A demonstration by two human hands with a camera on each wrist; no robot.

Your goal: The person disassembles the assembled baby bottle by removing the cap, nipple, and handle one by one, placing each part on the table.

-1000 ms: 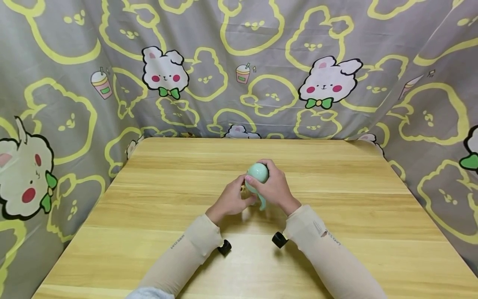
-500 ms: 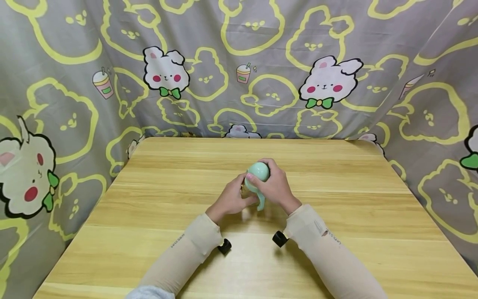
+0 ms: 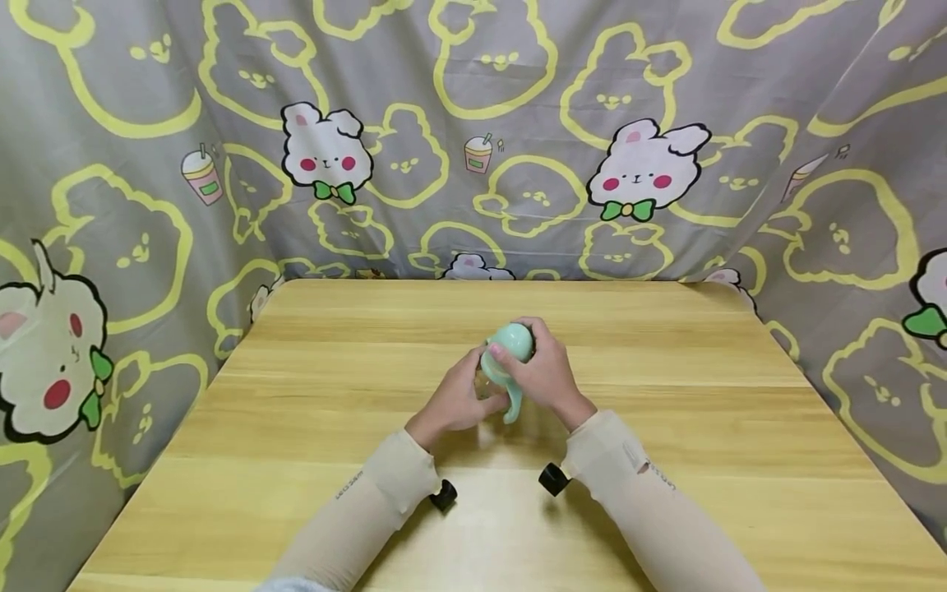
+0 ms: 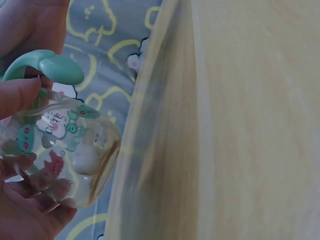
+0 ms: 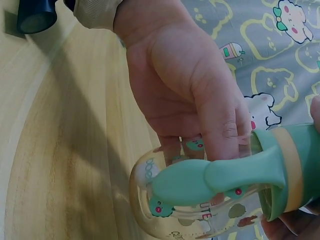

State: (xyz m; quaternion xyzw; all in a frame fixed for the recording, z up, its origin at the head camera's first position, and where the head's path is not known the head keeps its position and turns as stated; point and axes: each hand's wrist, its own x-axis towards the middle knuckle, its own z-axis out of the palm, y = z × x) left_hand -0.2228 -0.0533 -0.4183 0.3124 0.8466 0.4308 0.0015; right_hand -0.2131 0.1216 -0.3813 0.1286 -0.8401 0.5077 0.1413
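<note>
Both hands hold a baby bottle above the middle of the table. Its clear amber-tinted body [image 4: 82, 160] carries cartoon prints, and a mint-green handle [image 5: 220, 177] curves along its side. The left hand [image 3: 459, 393] grips the bottle's body, fingers showing through the clear wall in the left wrist view. At the upper end, the right hand [image 3: 549, 374] grips the rounded mint-green cap [image 3: 512, 339], thumb across its near side. The bottle is tilted, cap up in the head view. An orange ring [image 5: 289, 167] circles the green top. Most of the right hand's fingers are hidden behind the cap.
The wood-grain table [image 3: 333, 345] spreads around the hands. A grey curtain [image 3: 414, 74] with cartoon prints surrounds its back and sides. Black wrist cameras [image 3: 553, 478] stick out from beneath both beige sleeves [image 3: 636, 485].
The green handle has swung a little leftward and nearer the person, as the bottle's top turns slightly. Both hands keep their grip. The head view has shifted slightly.
</note>
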